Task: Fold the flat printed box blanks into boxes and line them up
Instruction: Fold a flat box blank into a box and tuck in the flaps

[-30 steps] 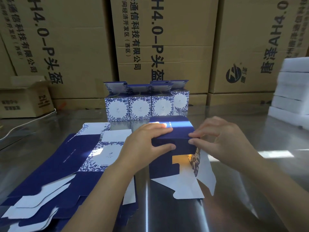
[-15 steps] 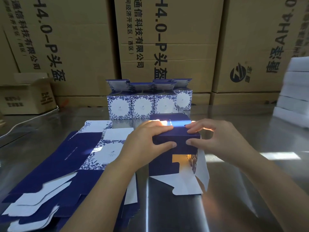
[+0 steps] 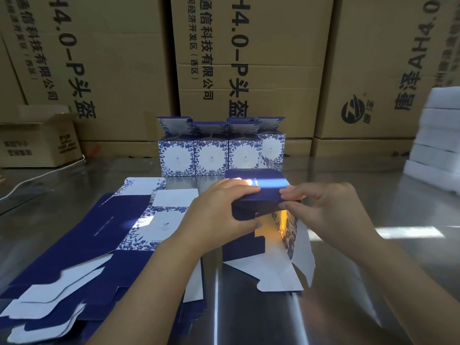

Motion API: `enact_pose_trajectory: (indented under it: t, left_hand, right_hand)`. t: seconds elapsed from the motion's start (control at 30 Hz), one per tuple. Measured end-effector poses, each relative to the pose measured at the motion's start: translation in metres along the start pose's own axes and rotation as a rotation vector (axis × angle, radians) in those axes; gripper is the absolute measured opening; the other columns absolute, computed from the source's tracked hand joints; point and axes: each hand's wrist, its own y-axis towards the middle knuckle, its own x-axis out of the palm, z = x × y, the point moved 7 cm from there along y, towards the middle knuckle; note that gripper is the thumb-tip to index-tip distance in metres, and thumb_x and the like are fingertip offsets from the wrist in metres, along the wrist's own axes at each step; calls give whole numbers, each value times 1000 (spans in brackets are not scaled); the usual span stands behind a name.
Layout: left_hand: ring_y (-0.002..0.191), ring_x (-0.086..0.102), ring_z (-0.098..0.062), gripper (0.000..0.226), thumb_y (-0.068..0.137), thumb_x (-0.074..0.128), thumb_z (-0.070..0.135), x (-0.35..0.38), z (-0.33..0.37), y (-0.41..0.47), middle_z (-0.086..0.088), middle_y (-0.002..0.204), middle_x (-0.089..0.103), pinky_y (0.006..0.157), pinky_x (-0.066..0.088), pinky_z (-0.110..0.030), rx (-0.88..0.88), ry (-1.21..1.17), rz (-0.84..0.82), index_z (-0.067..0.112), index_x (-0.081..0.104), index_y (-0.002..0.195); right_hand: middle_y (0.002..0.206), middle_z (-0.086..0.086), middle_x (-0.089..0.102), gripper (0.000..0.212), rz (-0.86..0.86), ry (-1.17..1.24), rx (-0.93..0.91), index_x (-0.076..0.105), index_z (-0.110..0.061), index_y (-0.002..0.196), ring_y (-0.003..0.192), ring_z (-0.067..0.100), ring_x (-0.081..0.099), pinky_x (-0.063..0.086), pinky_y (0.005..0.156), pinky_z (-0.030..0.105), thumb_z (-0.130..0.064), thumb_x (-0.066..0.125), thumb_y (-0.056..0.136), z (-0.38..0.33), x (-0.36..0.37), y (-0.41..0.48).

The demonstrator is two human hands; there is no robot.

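A half-folded navy box (image 3: 258,189) with blue floral sides lies on its side on the steel table (image 3: 373,257), its white flaps spread open towards me. My left hand (image 3: 219,215) grips its left end, thumb underneath and fingers on top. My right hand (image 3: 321,207) pinches its right edge near a floral side flap. A stack of flat blanks (image 3: 82,247), navy and white, lies to the left. Several folded boxes (image 3: 211,155) stand in a row behind, lids up.
Large brown cartons (image 3: 249,70) form a wall behind the table. A small open carton (image 3: 37,143) sits at the far left with a white cable beside it. White foam blocks (image 3: 438,143) are stacked at the right edge.
The box has tilted a little and the right hand's fingers have slid onto its right edge. The view has shifted slightly closer.
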Motion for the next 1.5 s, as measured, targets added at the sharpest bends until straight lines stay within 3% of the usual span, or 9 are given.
enact_pose_trajectory:
  t: [0.17,0.3,0.53,0.63,0.83,1.1,1.23,1.37,1.5]
  left_hand:
    - [121,32,10,60,72,78,39,1,0,0,33,117,42,100,34,-22,1,1,-11,39,54,127]
    - [122,33,8,61,72,77,41,1,0,-1,28,126,46,102,35,-25,4,6,-19,39,53,128]
    - [123,31,10,62,72,77,40,2,0,-1,28,126,45,102,36,-27,3,-1,-24,39,53,128]
    - [122,29,10,63,72,76,42,3,0,0,31,123,42,102,36,-27,10,9,-37,40,51,129]
    - [122,30,10,64,71,76,44,5,0,0,34,117,38,98,33,-20,33,24,-30,39,51,130]
    - [120,31,11,64,71,76,45,5,0,0,29,126,44,98,37,-23,48,25,-25,39,51,129]
    - [121,31,11,64,71,75,46,6,0,0,30,126,43,98,37,-24,53,28,-21,39,51,129]
    - [121,32,11,64,71,75,46,6,1,0,35,118,39,98,38,-24,58,25,-19,39,51,129]
    - [122,31,11,63,71,75,46,6,1,0,36,117,38,99,38,-25,58,23,-18,40,51,129]
  right_hand:
    - [88,2,75,16,-9,-43,-54,78,-9,86,81,18,71,54,76,30,-9,82,70,-4,1,1]
    - [92,-2,75,19,-63,-39,-17,77,-13,91,85,11,67,44,75,14,-18,81,72,1,3,3]
    - [93,-11,71,16,-87,5,12,75,-21,90,88,6,63,46,80,18,-21,79,74,4,4,3]
    - [90,-14,69,15,-94,7,-2,76,-23,88,86,1,61,43,79,12,-28,77,74,1,6,3]
    - [91,-20,65,18,-93,-7,-22,75,-26,91,91,2,57,40,80,12,-34,74,75,-1,10,2]
    - [82,-35,57,14,-39,66,-34,78,-24,86,89,-3,57,42,80,14,-23,79,73,-3,11,4]
    - [83,-31,59,12,-35,40,-69,79,-22,86,82,-12,56,44,80,18,-22,78,74,-5,11,3]
    - [83,-21,67,8,-5,-2,-120,79,-19,82,90,-10,54,35,80,2,-17,79,75,-7,10,2]
    - [83,-14,72,9,-6,11,-119,79,-18,82,89,-9,55,33,80,0,-17,80,73,-7,9,4]
